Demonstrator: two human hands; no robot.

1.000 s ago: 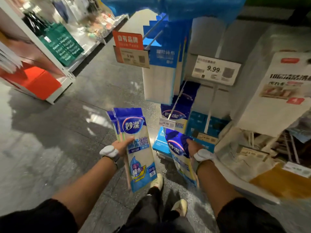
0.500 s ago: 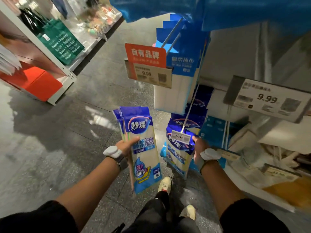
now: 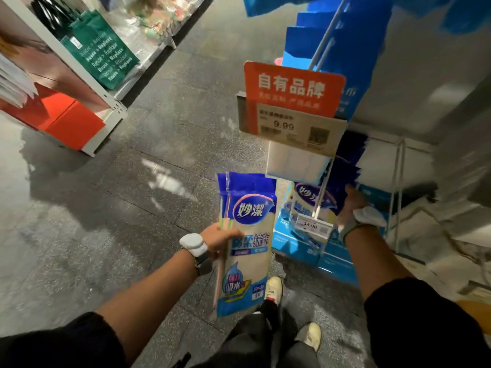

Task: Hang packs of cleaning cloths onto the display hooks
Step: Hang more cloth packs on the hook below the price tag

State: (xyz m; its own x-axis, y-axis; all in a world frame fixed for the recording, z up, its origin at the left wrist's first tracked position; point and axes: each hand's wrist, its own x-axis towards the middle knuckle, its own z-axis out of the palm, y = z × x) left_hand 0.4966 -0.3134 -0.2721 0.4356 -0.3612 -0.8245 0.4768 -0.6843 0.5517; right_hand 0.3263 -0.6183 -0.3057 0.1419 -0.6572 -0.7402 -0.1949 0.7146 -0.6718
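Observation:
My left hand point(image 3: 221, 237) grips a small bunch of cleaning cloth packs point(image 3: 248, 251), blue at the top and cream below, and holds them upright over the floor. To the right, a lower display hook point(image 3: 322, 192) ends in a 14.90 price tag point(image 3: 311, 226) and carries several matching packs point(image 3: 308, 201). My right hand point(image 3: 349, 205), blurred, holds the right edge of the packs on that hook, with its fingertips hidden behind their dark blue tops. Above this, an upper hook point(image 3: 325, 35) holds blue and white packs.
A red sign with a 9.99 price tag point(image 3: 292, 112) juts out from the upper hook at head height. Blue cartons point(image 3: 334, 257) sit on the floor under the hooks. A shelf unit with green bags point(image 3: 102, 50) and an orange box point(image 3: 70, 123) stands at the left.
My right hand has moved its pack up and along the lower hook, past the 14.90 tag. The view has shifted closer to the display. My left hand keeps its packs in place.

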